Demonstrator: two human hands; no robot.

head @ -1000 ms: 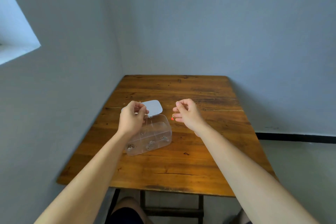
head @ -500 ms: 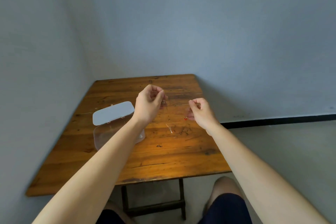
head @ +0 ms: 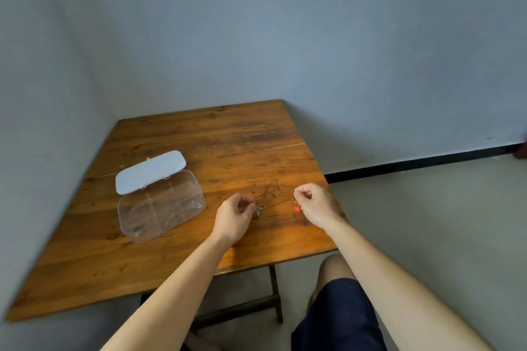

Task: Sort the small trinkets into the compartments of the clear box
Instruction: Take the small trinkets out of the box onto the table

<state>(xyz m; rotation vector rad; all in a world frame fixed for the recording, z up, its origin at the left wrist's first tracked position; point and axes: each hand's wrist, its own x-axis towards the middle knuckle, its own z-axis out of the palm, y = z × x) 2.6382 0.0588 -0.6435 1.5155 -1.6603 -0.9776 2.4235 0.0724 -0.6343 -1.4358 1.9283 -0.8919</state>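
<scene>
Looking down from the head cam, biggest stuff first:

table: one wooden table (head: 176,259), tucked into the corner of the walls. The far edge and left edge run along the walls; the near edge and right edge are open to the floor. Loads of bare wood in front of and behind the box.

clear box: one clear box (head: 161,209), sitting left of centre on the table, well back from the near edge. Its white lid (head: 150,171) is flipped open toward the far side. I can see dividers and a few small metal bits in the near compartments, but they're too blurry for me to count.

left hand: my left hand (head: 233,215) is just right of the box, low over the table, fingers curled in with thumb and forefinger pressed together. A small metal trinket (head: 259,211) sits right at the fingertips; I can't tell if it's pinched or just lying on the wood.

right hand: my right hand (head: 315,204) is near the right edge of the table, fingers curled, thumb and forefinger pinching a thin hook with a red trinket (head: 297,208) hanging below it.

trinkets outside the box: two that I can count, one per hand, near each other but apart.
</scene>
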